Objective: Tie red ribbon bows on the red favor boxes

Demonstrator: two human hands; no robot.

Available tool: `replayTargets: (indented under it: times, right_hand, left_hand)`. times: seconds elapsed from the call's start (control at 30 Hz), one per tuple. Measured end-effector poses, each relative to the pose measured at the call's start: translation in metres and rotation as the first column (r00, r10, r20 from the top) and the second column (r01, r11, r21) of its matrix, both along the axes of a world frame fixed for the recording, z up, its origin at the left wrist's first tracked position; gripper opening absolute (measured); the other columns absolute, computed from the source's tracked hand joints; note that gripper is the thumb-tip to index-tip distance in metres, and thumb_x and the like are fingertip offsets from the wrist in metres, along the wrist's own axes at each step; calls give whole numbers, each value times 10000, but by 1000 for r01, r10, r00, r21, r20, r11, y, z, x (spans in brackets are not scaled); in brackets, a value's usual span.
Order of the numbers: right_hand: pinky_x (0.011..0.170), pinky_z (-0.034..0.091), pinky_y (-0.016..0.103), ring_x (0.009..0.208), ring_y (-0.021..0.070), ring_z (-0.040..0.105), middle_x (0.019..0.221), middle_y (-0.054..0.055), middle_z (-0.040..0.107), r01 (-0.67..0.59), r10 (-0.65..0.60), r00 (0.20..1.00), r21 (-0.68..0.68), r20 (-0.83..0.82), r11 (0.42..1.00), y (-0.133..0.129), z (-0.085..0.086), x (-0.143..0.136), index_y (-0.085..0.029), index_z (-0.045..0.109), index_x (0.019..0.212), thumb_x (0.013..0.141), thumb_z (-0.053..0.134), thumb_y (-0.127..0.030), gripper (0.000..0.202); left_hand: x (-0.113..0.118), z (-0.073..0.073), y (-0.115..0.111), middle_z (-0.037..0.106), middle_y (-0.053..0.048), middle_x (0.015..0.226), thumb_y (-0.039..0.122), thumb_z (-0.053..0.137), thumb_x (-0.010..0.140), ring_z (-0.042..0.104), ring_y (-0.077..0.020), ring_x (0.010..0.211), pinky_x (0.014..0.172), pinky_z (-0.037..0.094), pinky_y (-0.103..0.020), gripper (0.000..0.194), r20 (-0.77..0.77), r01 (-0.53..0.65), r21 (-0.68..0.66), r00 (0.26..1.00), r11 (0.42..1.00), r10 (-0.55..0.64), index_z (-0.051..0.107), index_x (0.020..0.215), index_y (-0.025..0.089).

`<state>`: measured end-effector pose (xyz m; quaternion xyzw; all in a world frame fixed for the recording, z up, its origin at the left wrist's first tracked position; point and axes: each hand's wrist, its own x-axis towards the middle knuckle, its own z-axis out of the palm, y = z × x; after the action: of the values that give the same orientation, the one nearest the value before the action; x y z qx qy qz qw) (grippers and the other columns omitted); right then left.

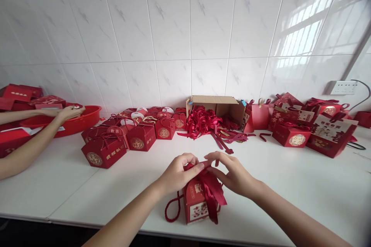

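Note:
A small red gift box [191,201] with gold and white lettering stands upright near the table's front edge. A shiny red ribbon [213,191] is looped at its top, its tails hanging over the front. My left hand [184,170] pinches the ribbon at the upper left of the box, thumb and fingers together. At the upper right, my right hand [230,170] has its fingers curled round the same ribbon. A twisted red cord [173,209] loops out from the box's left side onto the table. The fingers partly hide the ribbon's middle.
Finished-looking red boxes [106,148] cluster at the left. An open carton [216,100] with red ribbons [203,121] lies by the wall. Red bags [330,135] stand right. A person's arms [31,139] reach over a red basin [87,119] at far left.

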<state>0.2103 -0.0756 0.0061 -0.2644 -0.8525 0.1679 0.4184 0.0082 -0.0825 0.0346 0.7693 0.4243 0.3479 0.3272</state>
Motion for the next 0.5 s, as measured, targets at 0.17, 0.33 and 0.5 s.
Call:
replayTargets:
  times: [0.17, 0.33, 0.5]
  right_hand:
    - [692, 507, 267, 783, 139, 604, 889, 28, 635, 9, -10, 1000, -20, -20, 1000, 1, 3, -3, -227, 531, 1033, 885, 500, -142, 174]
    - [648, 482, 271, 733, 145, 584, 818, 25, 612, 53, -53, 998, 11, -15, 999, 7, -1, 7, -211, 534, 862, 874, 511, -150, 66]
    - [644, 472, 275, 729, 148, 573, 803, 28, 602, 129, -128, 991, 21, -41, 991, 8, -8, 14, -208, 529, 849, 891, 494, -168, 68]
  left_hand:
    - [5, -10, 1, 666, -27, 753, 306, 600, 807, 606, -168, 735, 699, 469, -274, 263, 114, -23, -20, 993, 1000, 25, 521, 591, 180]
    - [0, -13, 4, 711, -64, 879, 269, 632, 777, 652, -209, 835, 751, 474, -308, 231, 144, 10, -89, 990, 996, 3, 535, 590, 173]
    - [-2, -12, 5, 713, -76, 919, 243, 680, 730, 656, -237, 932, 811, 470, -322, 142, 170, 26, -154, 985, 988, 0, 606, 638, 164]
